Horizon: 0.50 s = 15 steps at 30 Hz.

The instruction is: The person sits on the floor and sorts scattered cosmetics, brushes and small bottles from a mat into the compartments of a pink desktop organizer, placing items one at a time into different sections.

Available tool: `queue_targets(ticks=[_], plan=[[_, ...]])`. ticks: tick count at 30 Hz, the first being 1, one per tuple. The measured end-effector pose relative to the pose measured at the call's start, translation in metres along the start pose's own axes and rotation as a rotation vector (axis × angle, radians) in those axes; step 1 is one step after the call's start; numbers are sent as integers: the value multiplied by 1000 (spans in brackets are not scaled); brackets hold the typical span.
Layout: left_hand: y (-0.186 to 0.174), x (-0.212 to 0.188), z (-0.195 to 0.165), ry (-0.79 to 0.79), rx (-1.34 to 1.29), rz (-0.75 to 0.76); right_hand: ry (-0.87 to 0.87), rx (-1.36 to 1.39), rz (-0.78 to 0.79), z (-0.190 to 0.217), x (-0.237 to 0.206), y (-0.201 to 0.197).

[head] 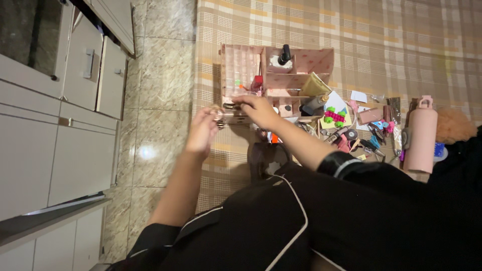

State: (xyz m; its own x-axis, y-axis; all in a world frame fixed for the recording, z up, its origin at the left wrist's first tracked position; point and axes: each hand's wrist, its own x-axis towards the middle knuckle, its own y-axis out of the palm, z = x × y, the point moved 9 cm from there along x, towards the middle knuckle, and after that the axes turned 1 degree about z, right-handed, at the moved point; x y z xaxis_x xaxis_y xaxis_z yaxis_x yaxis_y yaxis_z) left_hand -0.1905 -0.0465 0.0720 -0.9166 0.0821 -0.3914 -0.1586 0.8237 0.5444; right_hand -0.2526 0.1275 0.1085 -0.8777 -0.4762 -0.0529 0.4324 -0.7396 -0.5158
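Head view. A pink compartmented organiser box (281, 75) is shown lying on a checked tan mat (381, 40), at about 12 o'clock from the hands. A dark bottle with a black cap (284, 54) is held in its upper middle compartment; a small red item (257, 82) is seen at the edge of the ribbed left section, and a yellow-green card (314, 85) is propped in the right part. The left hand (202, 131) is closed on a small round metallic piece (217, 113), just beside the box's lower left corner. The right hand (258, 108) is pinched on a small dark item (232, 106), too small to identify, at the box's lower edge. At 3 o'clock, scattered small objects (359, 133) and a pink flask (419, 135) are laid on the mat. At 9 o'clock, grey cabinet drawers (85, 70) are seen beside a marble floor (160, 75).
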Motion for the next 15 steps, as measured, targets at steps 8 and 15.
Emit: queue_targets(ticks=[8,15], plan=[[64,9,24,-38,-9,180,40,703,26,14,-42,11],[72,2,-10,424,1153,-81,57,-116,-169,5,-27,-27]])
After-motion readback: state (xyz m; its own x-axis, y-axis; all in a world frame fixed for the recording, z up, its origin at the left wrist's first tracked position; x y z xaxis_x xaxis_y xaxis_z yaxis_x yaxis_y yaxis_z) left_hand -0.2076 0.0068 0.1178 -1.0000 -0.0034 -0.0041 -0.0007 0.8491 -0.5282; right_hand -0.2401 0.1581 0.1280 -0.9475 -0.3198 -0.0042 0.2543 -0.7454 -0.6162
